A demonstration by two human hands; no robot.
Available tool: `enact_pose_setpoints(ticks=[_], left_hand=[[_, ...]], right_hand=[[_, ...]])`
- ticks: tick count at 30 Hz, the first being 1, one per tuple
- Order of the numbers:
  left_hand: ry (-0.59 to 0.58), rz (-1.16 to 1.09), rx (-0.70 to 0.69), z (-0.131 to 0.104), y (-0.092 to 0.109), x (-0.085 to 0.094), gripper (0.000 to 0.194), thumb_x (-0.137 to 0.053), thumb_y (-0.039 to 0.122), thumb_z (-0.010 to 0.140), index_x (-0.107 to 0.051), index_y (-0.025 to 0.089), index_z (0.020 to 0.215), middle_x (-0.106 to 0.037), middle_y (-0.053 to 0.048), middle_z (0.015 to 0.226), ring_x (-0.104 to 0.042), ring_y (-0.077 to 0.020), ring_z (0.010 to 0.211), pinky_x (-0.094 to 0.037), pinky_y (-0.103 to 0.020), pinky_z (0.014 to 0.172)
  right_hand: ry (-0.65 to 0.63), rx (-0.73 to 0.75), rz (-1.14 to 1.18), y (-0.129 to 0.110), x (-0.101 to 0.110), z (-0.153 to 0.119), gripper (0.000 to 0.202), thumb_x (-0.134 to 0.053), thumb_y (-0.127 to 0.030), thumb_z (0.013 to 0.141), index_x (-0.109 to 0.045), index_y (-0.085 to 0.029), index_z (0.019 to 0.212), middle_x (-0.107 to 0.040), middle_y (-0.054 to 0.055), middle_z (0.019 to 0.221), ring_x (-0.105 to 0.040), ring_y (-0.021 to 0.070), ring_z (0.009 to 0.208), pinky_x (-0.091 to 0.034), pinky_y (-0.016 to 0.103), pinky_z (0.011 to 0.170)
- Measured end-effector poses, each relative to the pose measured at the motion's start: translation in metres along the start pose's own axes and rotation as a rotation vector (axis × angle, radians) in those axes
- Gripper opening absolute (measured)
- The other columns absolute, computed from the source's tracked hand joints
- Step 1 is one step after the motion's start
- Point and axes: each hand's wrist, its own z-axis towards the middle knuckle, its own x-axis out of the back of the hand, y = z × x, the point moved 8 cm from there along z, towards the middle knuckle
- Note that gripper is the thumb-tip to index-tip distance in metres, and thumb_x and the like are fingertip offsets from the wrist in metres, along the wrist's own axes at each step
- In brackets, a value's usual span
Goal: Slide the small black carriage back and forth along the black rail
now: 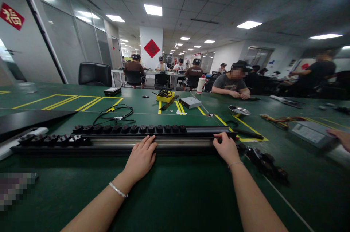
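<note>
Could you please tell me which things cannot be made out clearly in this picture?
All in the head view:
Dark piece at the right hand: full shape mostly hidden by that hand.
Front black track: the stretch beneath the left hand is covered by it.
Label on the metal box: text too blurred to read.
Co-worker's hand: cut off by the right edge.
Lower-left item: pixelated, cut off by the left edge.

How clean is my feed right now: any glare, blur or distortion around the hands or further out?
Head view: left hand and right hand fairly clear; metal strip between them has a soft sheen; ceiling light blown out white; metal box and co-worker's hand at far right smeared; near tabletop dim; wide-angle stretch toward edges.
</note>
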Motion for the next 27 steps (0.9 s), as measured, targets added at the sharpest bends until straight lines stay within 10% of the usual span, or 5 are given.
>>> enact_pose_setpoints(ticks=[27], left_hand=[[-0.023, 0.012, 0.0, 0.0, 0.0005, -0.0001, 0.034, -0.044, 0.021, 0.081, -0.054, 0.024, 0.113, -0.044, -0.006, 0.139, -0.036, -0.025, 0.129, -0.039, -0.042, 0.096]], right_hand=[[0.035, -0.04, 0.015, 0.0058, 0.0038, -0.0024, 0.025, -0.047, -0.034, 0.075, -0.058, -0.022, 0.094, -0.065, 0.005, 0.088, -0.059, 0.0216, 0.084, -0.041, 0.031, 0.071]])
